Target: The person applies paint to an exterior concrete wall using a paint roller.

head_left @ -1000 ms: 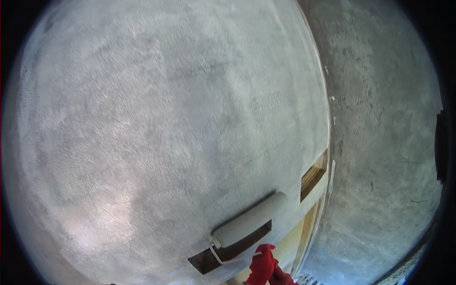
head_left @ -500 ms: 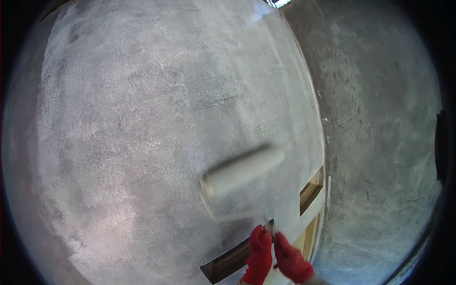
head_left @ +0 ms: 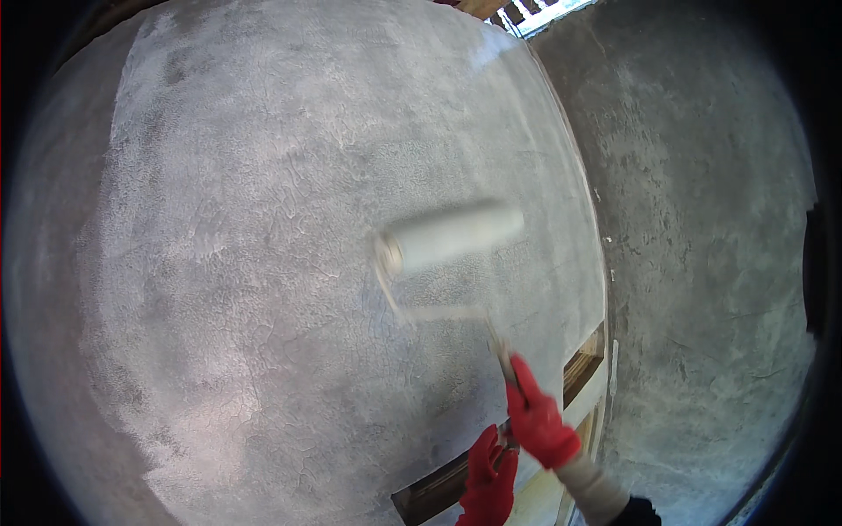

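A paint roller (head_left: 456, 237) with a long pale sleeve and a bent wire frame is up against the whitish wall, blurred by motion. My right hand (head_left: 542, 421), in a red glove, is wrapped round its handle, with one finger lying along the shaft. Lower down and a little to the left, my left hand (head_left: 488, 478), also red-gloved, curls its fingers at the bottom end of the handle. Part of that grip is hidden. The wall (head_left: 254, 219) carries patchy pale paint with a rough, cracked texture.
A darker grey wall (head_left: 702, 263) meets the painted one at a corner on the right. Low down are a dark wood-edged recess (head_left: 438, 486) and a smaller framed opening (head_left: 581, 368). Bright light enters through a gap (head_left: 548, 16) at the top.
The roller has moved up the wall, and its sleeve is now nearer level. My right hand has risen with it; my left hand stays lower, so the two hands are further apart.
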Available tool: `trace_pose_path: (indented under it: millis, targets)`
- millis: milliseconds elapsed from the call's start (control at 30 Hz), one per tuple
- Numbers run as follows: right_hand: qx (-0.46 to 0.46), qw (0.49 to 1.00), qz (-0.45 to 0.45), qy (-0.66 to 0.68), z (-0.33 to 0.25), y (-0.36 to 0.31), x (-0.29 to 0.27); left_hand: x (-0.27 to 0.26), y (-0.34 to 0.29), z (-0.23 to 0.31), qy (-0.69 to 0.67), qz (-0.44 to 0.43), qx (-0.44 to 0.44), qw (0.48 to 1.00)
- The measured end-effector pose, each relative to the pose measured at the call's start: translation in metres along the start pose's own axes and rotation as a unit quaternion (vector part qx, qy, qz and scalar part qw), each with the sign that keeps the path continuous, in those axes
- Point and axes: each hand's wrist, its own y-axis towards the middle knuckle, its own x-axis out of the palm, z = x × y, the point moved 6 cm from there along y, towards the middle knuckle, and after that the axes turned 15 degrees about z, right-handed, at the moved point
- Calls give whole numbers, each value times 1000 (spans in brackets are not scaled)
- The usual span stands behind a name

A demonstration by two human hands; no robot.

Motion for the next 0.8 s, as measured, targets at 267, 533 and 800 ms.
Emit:
trace_pose_path:
  millis: [267, 533, 800]
  targets:
    - [-12, 991, 21, 131, 92, -103, -5, -2, -30, 10, 53, -100, 3, 994]
    - [-311, 949, 26, 46, -130, 136, 9, -16, -3, 66, 158, -42, 59, 985]
    - [-244, 969, 35, 15, -280, 269, 10, -3, 4, 78, 129, -32, 126, 983]
